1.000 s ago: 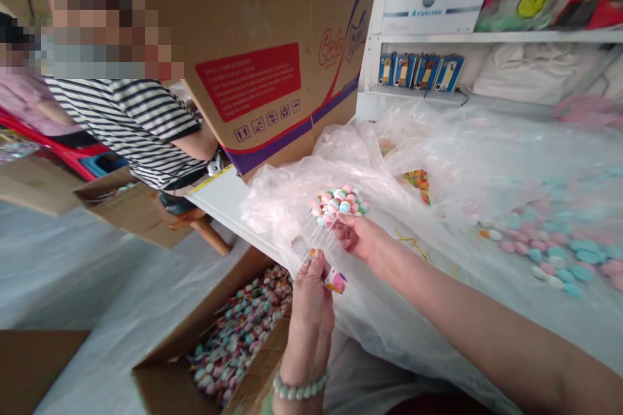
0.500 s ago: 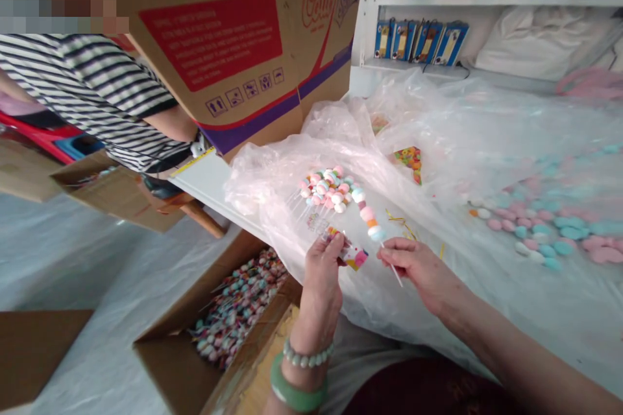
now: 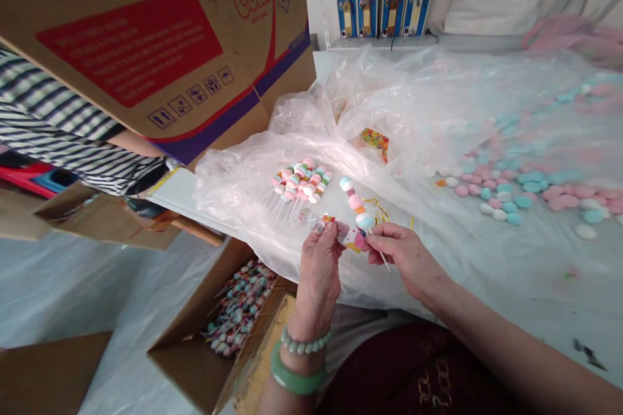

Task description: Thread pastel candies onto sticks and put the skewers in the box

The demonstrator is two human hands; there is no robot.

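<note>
My right hand pinches a thin stick threaded with pastel candy discs, a candy skewer that tilts up and to the left. My left hand holds a small clear wrapper with a colourful printed end, right beside the skewer's lower end. Just beyond my hands lies a bunch of finished candy skewers on a sheet of clear plastic.
Loose pink, blue and white candies are scattered on the plastic to the right. An open cardboard box of wrapped skewers sits below the table edge. A large printed carton looms at upper left, with a person in a striped shirt behind it.
My right hand left the bunch, picked out one skewer and brought it close to the wrapper in my left hand. The view has shifted down and to the right.
</note>
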